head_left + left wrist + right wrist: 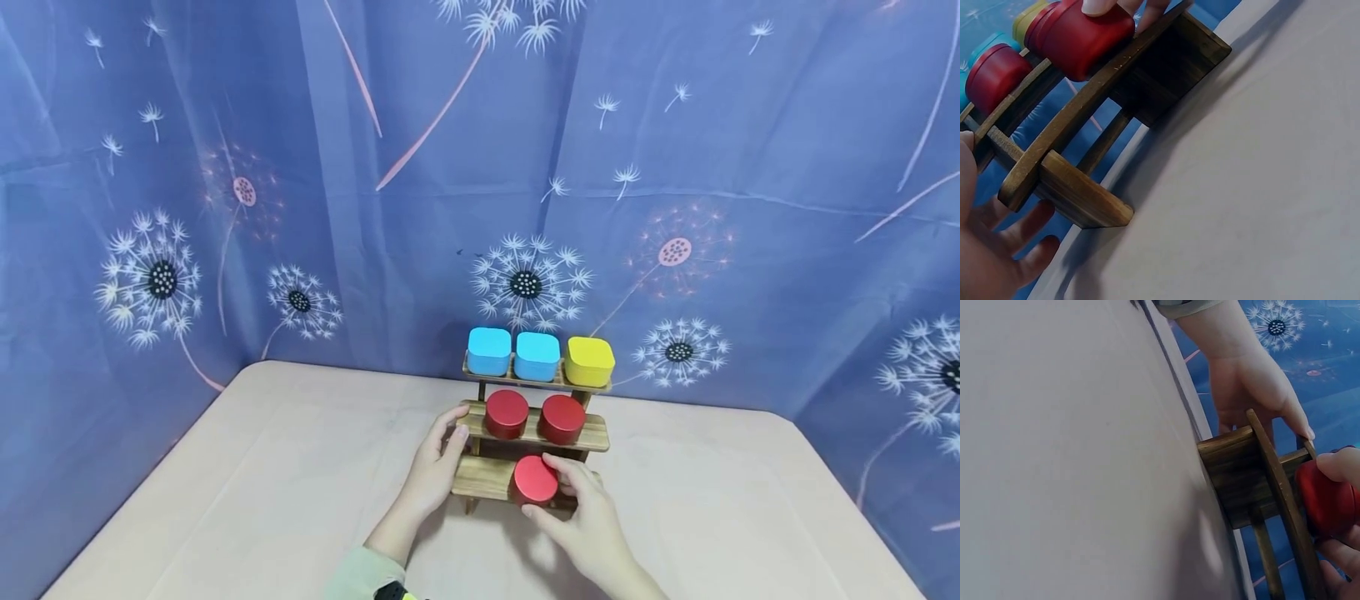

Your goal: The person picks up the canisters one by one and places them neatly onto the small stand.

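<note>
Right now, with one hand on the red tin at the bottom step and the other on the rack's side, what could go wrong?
1. The red tin sits at the front edge of the lowest shelf, gripped by the right hand; a slip could drop it onto the table.
2. The wooden rack is narrow and steadied only by the left hand; a sideways push might tip it.
3. A jolt could shake off the two red tins above.

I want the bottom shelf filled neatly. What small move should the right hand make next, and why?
Probably let go of the red tin: it already sits on the rack's bottom shelf, the right hand grips it, and the left hand steadies the rack.
</note>
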A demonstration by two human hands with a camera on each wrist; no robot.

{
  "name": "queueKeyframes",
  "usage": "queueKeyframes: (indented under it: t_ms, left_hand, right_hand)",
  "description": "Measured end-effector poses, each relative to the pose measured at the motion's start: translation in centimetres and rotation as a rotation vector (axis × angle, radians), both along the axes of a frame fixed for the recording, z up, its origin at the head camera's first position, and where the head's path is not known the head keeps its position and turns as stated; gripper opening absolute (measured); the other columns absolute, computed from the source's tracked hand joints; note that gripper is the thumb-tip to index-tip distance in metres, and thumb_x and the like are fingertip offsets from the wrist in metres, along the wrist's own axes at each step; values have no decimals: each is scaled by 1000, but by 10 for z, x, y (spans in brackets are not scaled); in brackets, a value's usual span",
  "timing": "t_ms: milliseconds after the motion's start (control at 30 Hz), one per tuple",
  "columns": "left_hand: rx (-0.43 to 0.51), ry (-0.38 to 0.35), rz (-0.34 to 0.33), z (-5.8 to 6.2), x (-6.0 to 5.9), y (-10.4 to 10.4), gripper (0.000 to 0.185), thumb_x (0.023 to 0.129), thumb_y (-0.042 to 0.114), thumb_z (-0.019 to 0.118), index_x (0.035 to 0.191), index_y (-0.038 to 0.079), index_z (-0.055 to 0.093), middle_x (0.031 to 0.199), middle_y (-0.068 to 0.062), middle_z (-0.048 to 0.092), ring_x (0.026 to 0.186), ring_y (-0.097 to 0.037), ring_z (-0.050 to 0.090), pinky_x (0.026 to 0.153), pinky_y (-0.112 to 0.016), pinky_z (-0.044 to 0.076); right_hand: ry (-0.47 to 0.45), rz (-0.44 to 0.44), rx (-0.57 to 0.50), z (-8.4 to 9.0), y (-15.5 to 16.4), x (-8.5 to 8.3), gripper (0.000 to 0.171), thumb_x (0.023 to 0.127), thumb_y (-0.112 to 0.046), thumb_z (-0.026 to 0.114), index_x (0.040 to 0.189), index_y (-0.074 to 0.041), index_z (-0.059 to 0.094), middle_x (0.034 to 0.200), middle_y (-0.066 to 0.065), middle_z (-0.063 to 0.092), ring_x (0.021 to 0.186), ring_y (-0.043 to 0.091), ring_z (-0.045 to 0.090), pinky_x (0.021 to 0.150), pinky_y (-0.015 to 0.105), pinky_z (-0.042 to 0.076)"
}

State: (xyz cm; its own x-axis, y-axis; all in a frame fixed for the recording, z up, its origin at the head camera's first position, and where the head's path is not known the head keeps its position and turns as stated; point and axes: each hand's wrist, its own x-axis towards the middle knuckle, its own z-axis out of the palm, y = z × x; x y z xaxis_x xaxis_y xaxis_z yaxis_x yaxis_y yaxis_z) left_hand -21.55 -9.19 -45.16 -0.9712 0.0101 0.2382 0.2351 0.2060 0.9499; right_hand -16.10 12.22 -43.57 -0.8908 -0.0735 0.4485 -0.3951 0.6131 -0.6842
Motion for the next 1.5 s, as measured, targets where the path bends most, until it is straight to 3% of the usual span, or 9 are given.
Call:
queueKeyframes:
  t_ms: [267, 500, 600, 833, 933, 1167, 1367, 1500]
  left_hand:
    - [-4, -6, -22, -1, 3, 1, 39, 101, 32, 43, 138, 20, 44, 146, -7, 43, 130, -30, 44, 110, -51, 33]
    - [-2, -17, 0, -3, -1, 1, 38, 101, 33, 43, 137, 23, 46, 147, -6, 42, 135, -30, 39, 113, -51, 28]
    - [8, -23, -6, 2, 1, 3, 38, 101, 28, 42, 138, 19, 45, 146, -9, 42, 133, -32, 40, 112, -51, 29]
    - [3, -22, -7, 28, 19, 6, 37, 102, 17, 41, 137, 6, 44, 144, -17, 42, 134, -36, 38, 112, -53, 28]
    - [13, -24, -7, 25, 18, 6, 37, 102, 18, 41, 137, 8, 44, 145, -16, 42, 135, -36, 36, 113, -53, 27]
    - [17, -33, 31, 4, 10, 4, 38, 101, 31, 43, 137, 20, 45, 146, -8, 42, 135, -29, 38, 113, -50, 29]
    - [12, -44, 36, 5, 15, 1, 40, 101, 33, 43, 139, 19, 44, 147, -10, 41, 134, -31, 40, 113, -51, 28]
    - [15, -63, 21, 10, 9, 5, 41, 101, 34, 43, 139, 20, 44, 145, -11, 43, 131, -32, 43, 111, -50, 31]
  right_hand:
    - [-90, -37, -23, -2, -1, 5, 59, 67, -20, 86, 120, -17, 60, 107, -8, 64, 87, 4, 60, 77, 26, 53]
    - [-89, -45, -55, -3, -3, 1, 60, 67, -21, 85, 121, -14, 59, 107, -2, 66, 88, 9, 62, 76, 24, 55]
    - [-93, -44, -45, -3, -1, 0, 62, 68, -24, 85, 122, -12, 58, 105, 1, 67, 89, 13, 63, 77, 26, 54]
    - [-106, -43, -15, -2, 2, 1, 62, 68, -23, 85, 122, -8, 60, 99, 2, 69, 90, 17, 65, 80, 30, 53]
    - [-88, -47, -23, -3, 2, 2, 59, 67, -19, 85, 120, -8, 61, 97, 1, 69, 89, 16, 65, 79, 30, 54]
    - [-21, -14, -15, -7, 2, 5, 59, 68, -19, 84, 121, -7, 60, 103, 2, 69, 89, 15, 65, 78, 30, 54]
    - [-38, 10, -44, -11, 1, 6, 59, 70, -22, 84, 122, -8, 59, 101, 1, 69, 89, 14, 65, 80, 31, 54]
    - [-60, -2, -50, -8, 5, 3, 59, 70, -23, 83, 123, -9, 59, 101, 2, 69, 91, 17, 66, 82, 32, 54]
